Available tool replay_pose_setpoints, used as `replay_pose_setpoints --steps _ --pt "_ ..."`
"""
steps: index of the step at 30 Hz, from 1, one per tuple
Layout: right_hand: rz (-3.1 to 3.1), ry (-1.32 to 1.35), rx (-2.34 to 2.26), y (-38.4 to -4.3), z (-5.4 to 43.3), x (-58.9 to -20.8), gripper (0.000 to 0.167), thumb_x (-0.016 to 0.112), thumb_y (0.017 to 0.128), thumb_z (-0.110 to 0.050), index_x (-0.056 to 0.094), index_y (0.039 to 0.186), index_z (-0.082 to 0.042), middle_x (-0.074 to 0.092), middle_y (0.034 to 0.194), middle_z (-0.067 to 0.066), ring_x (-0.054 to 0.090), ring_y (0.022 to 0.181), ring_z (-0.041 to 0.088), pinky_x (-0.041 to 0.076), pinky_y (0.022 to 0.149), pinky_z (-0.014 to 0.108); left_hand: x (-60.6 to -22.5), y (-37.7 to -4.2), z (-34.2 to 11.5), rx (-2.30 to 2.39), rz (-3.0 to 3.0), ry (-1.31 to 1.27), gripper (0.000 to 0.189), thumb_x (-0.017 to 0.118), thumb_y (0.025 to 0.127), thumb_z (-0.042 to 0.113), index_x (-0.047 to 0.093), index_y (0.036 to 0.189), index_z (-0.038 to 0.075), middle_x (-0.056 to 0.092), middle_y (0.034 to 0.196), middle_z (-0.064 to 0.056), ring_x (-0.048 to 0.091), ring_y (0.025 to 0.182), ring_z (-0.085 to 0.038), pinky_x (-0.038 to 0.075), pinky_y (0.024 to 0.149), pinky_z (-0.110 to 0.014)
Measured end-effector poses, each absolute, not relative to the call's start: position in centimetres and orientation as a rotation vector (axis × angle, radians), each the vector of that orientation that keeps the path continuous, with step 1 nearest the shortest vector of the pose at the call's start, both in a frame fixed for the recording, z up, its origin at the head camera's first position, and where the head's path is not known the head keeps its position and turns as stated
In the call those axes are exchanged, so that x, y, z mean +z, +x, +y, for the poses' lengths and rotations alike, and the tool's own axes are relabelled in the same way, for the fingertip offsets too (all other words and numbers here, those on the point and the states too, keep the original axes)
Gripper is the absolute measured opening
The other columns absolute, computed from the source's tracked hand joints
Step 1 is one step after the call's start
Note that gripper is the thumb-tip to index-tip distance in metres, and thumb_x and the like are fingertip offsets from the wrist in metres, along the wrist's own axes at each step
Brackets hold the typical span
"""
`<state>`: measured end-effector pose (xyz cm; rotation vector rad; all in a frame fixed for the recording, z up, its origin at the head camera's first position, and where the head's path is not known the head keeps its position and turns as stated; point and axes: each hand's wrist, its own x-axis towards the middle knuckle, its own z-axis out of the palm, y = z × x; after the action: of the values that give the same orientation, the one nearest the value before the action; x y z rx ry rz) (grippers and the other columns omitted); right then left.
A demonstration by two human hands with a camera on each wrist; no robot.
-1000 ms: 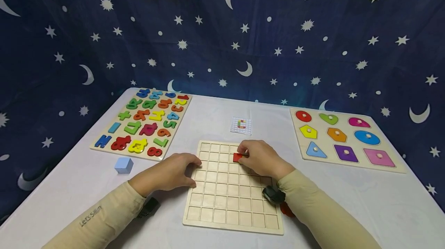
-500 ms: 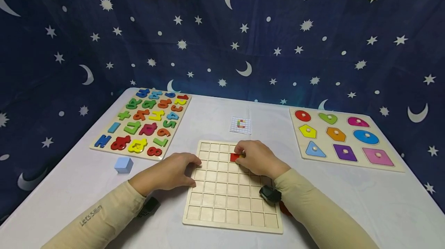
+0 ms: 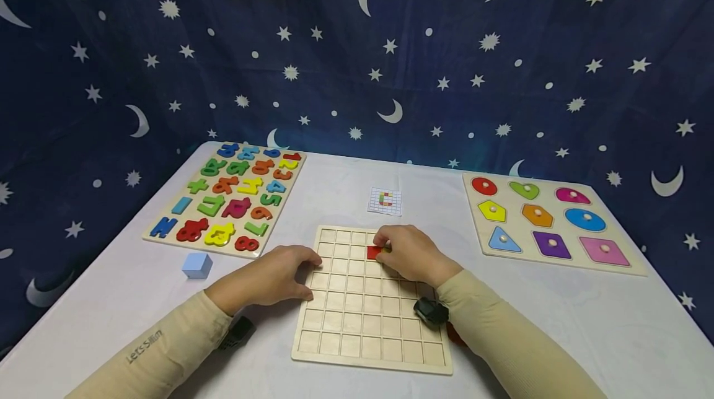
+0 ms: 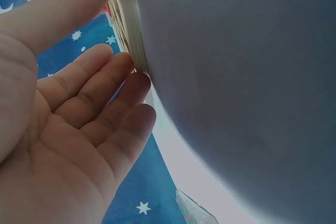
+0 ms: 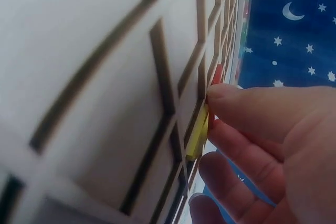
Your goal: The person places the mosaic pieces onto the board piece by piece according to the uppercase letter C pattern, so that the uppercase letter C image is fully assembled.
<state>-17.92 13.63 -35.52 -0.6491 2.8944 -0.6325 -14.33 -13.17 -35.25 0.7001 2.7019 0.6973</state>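
Right hand (image 3: 413, 254) pinching a red tile (image 3: 372, 253) on a grid board (image 3: 346, 309)

So the biggest thing here is a dark blue curtain (image 3: 312, 8) covered in pale moons and stars, hanging behind a white table (image 3: 558, 324). The grid board is plain pale wood and sits front and centre. Off to its left there's a number board (image 3: 215, 220) with chunky bright digits, and over to its right a shape board (image 3: 514, 218) with nine knobbed pieces.

Two arms reach in wearing tan sleeves (image 3: 150, 343), each with a black gadget (image 3: 431, 312) at the wrist. The left hand (image 3: 268, 275) is at the grid board's left edge, thumb and fingers spread well apart and touching the rim. The right hand has its thumb and fingertips clamped on the red tile.

Smaller stuff: a white card (image 3: 385, 201) printed with coloured squares lies just past the grid board, and a light blue block (image 3: 197, 266) sits just in front of the number board.

Smallest of all, the tiles. The red tile is at the fourth square from the left, second row from the far edge; can't tell if it's lying flat. A yellow tile (image 5: 196, 137) is right beside it, half hidden by fingers.
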Motion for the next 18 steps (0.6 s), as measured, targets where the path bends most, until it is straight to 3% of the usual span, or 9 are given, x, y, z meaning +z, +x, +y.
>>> replay_pose_setpoints --steps 7,18 --pt "2.891 -0.65 -0.62 -17.9 13.4 -35.7 0.015 0.075 0.088 -0.014 0.07 0.103 -0.012 0.068 0.096 -0.001 0.056 0.082 0.018 0.048 0.08 0.036 -35.3 -14.3 -13.2 0.709 2.695 0.699 0.049 0.09 0.074 0.012 0.067 0.116 0.003 0.065 0.119 -0.008 0.057 0.118 -0.028 0.044 0.104 -0.045" --pt "2.868 -0.539 -0.735 -17.3 15.3 -34.2 0.027 0.07 0.091 -0.016 0.07 0.118 -0.009 0.069 0.105 0.002 0.06 0.095 0.022 0.052 0.084 0.04 -35.3 -14.3 -13.1 0.718 2.693 0.668 0.049 0.09 0.074 0.012 0.067 0.117 0.004 0.065 0.119 -0.007 0.057 0.119 -0.027 0.043 0.105 -0.045"
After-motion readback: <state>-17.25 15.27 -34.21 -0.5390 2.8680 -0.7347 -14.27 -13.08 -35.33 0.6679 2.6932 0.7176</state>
